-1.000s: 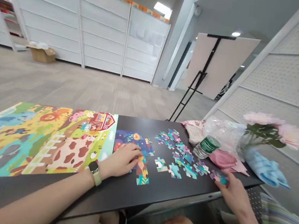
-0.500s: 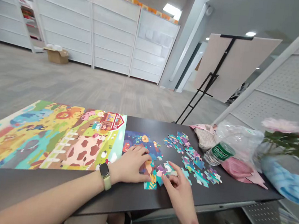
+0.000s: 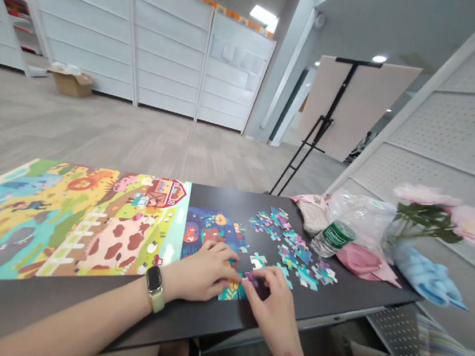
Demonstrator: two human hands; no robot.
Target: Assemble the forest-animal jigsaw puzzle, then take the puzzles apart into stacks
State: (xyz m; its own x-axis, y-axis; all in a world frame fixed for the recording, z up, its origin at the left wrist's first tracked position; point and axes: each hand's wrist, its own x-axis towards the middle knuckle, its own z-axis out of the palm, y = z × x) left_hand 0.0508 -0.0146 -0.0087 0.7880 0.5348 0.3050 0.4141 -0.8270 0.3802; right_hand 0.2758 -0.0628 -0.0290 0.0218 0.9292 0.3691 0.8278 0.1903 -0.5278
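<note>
A partly joined dark-blue jigsaw puzzle (image 3: 195,242) lies on the table, its lower part covered by my left hand (image 3: 204,269). The fingers of that hand are bent and close together, with the fingertips and thumb down on puzzle pieces at the near right side. Beside it, my right hand (image 3: 272,298) pinches a purple puzzle piece (image 3: 250,279) between thumb and fingers, right against the left fingertips. A teal corner piece with yellow leaves (image 3: 229,292) shows below my left thumb. Loose puzzle pieces (image 3: 293,248) are scattered beyond and right of my right hand.
A large colourful animal picture sheet (image 3: 118,232) covers the left of the dark table (image 3: 230,200). At the right are a water bottle (image 3: 333,239), a pink cloth (image 3: 361,259), clear plastic wrap and flowers (image 3: 474,224) wrapped in blue. An easel (image 3: 326,119) and white shelves stand behind.
My right hand has moved in to the left and closed on the purple piece. My left fingers have shifted slightly over the pieces. The whole view has turned a little right.
</note>
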